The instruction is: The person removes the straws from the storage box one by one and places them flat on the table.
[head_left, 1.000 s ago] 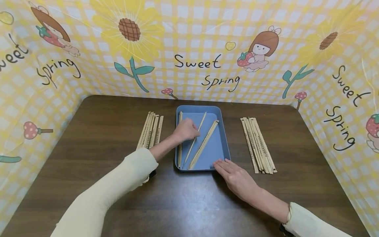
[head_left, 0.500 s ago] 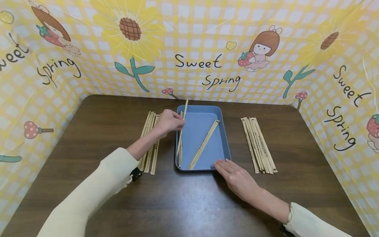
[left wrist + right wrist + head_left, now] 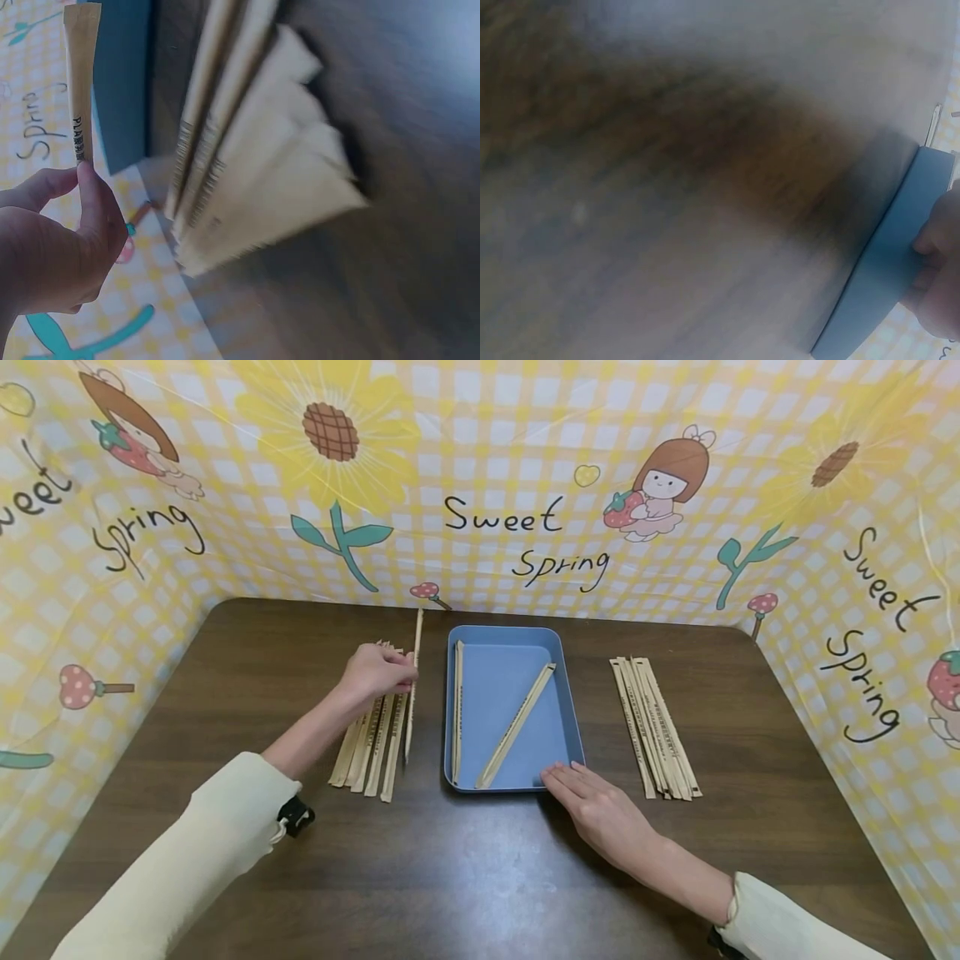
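Observation:
My left hand (image 3: 375,672) pinches one paper-wrapped straw (image 3: 418,631) between thumb and fingertips, just right of the left bundle of wrapped straws (image 3: 381,743). In the left wrist view the upper part of that straw (image 3: 81,82) stands above the thumb, with dark print on its wrapper. A blue tray (image 3: 491,685) lies mid-table; wrapped straws (image 3: 458,718) lie along its left wall, and more wrapped straws (image 3: 517,725) lie slantwise across it. My right hand (image 3: 600,814) rests its extended fingers on the tray's near right corner; the right wrist view shows the fingers against the tray wall (image 3: 885,262).
Another bundle of wrapped straws (image 3: 655,727) lies right of the tray. Brown wood-look tabletop (image 3: 465,877) extends around everything. A checked cloth (image 3: 495,460) with printed flowers and lettering rises behind the table and along both sides.
My left hand has carried the pinched straw up and left, out of the tray to beside the left bundle. My right hand and the tray have stayed put.

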Available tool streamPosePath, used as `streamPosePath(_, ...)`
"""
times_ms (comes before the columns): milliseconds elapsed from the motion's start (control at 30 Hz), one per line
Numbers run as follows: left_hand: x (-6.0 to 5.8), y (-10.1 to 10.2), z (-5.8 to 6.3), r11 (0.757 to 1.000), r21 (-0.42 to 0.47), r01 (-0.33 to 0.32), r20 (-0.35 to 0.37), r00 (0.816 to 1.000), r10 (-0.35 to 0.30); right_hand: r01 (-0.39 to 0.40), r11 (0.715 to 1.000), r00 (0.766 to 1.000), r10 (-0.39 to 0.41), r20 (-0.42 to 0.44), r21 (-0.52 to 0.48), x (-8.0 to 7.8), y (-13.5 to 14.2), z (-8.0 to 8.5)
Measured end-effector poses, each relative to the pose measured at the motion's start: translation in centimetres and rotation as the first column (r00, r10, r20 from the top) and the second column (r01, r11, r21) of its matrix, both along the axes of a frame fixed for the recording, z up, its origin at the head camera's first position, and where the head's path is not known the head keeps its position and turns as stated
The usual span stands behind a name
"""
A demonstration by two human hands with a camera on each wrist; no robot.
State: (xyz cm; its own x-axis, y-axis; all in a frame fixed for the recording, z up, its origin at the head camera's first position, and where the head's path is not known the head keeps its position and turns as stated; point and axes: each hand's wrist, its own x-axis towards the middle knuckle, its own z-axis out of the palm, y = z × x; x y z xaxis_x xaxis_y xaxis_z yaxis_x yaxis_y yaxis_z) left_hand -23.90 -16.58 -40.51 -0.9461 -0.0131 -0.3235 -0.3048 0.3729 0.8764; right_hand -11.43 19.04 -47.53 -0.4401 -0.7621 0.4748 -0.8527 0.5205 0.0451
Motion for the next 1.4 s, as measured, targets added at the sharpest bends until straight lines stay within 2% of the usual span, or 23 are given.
streamPosePath(167,0.5,-2.0,-1.0,1.0,-0.019,-0.013,-0.001,1.0,0.013,-0.007,1.0,1.0,0.007,0.002,-0.007,-0.1,0.0,0.1)
streamPosePath(500,1.2,-5.1,-1.7,0.996,-0.092,-0.02,-0.003,1.0,0.02,-0.005,1.0,1.0,0.006,0.016,-0.01,-0.1,0.0,-0.1)
streamPosePath(667,1.5,-6.4,-2.0,0.992,-0.126,-0.006,0.019,1.0,0.009,-0.005,1.0,1.0,0.005,0.011,-0.01,-0.1,0.0,-0.1)
streamPosePath(1033,2.1,-7.1,-2.6,0.994,-0.11,0.023,0.054,0.998,-0.017,-0.016,1.0,1.0,0.016,0.005,-0.027,-0.1,-0.1,0.1)
streamPosePath(1400,1.8,-7.0,-2.8,0.997,-0.071,0.03,0.08,0.997,-0.024,-0.01,1.0,1.0,0.011,0.015,-0.025,0.0,0.0,0.0)
